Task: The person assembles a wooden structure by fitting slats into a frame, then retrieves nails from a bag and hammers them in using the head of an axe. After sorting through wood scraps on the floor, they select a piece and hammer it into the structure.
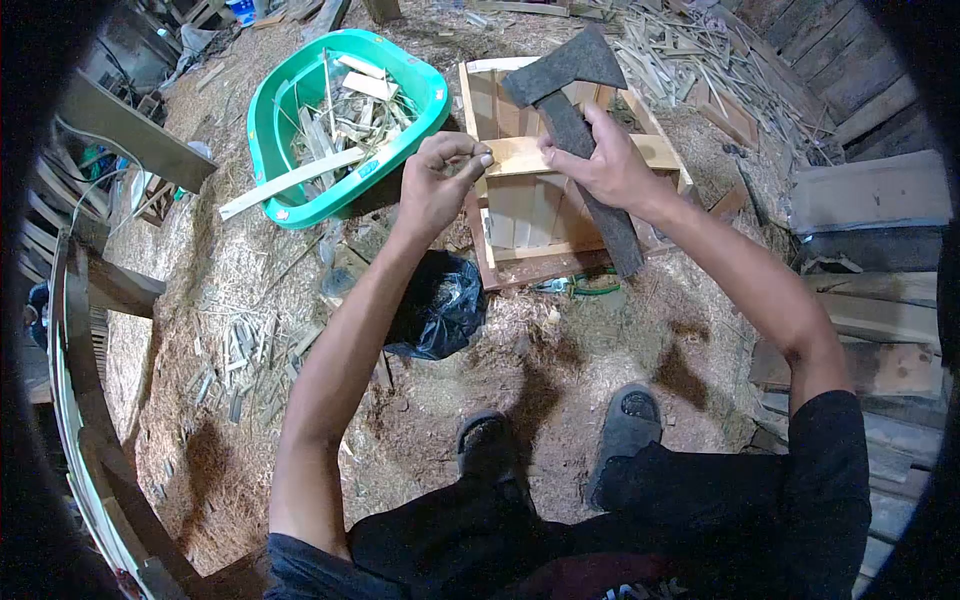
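My right hand (612, 168) is closed around the wooden handle of a hatchet (572, 72), its dark metal head pointing away from me. The handle's lower end slants down past a slatted wooden frame (493, 268). My left hand (437, 182) is closed in a pinch at the frame's left side, beside the left end of a pale wooden crosspiece (515, 157). What lies between those fingertips, if anything, is too small to make out. Part of the crosspiece is hidden behind my right hand and the hatchet.
Left of the frame stands a green plastic basin (262, 105) with wood scraps and a long pale strip (290, 184) across its rim. A black plastic bag (437, 318) lies nearer me. Offcuts (690, 80) pile up at the back right, and boards (880, 320) line the right side. Shavings cover the ground.
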Demonstrator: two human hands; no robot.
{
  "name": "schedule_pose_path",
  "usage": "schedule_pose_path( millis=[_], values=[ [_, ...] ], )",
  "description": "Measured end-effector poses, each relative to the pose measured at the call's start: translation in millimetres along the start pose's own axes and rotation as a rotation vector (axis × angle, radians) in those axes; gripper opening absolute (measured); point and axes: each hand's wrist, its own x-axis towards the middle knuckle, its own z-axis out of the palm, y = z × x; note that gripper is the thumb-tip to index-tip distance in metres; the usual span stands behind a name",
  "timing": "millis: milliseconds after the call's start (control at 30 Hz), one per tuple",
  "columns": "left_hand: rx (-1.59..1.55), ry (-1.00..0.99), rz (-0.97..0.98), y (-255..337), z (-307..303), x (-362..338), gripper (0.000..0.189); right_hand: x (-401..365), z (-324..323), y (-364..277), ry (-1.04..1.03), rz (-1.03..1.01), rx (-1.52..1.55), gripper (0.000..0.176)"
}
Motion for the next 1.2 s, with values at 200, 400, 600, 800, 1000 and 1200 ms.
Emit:
schedule_pose_path(
  millis=[200,400,600,800,1000,1200],
  values=[
    [-0.243,-0.002,-0.321,6.6,2.2,-2.8,0.014,-1.6,-1.5,-2.4,-0.009,0.017,-0.075,0.04],
    [-0.335,0.018,-0.387,10.2,5.4,-3.9,0.014,-0.5,-0.5,4.4,0.007,0.0,-0.055,0.042],
    [-0.35,0.05,-0.316,11.8,7.0,-3.9,0.014,-1.0,-0.2,6.7,0.005,0.0,-0.025,0.04],
    [-0.359,0.062,-0.299,10.4,8.6,-4.6,0.013,-1.5,-3.4,1.7,-0.047,0.058,-0.057,0.037],
    [-0.328,0.052,-0.319,12.0,8.4,-3.4,0.012,-0.1,-3.7,1.6,-0.029,0.04,-0.072,0.038],
    [-0.242,0.054,-0.245,9.3,8.0,-3.7,0.013,3.9,-3.4,-2.3,-0.033,0.008,-0.102,0.039]
  ],
)
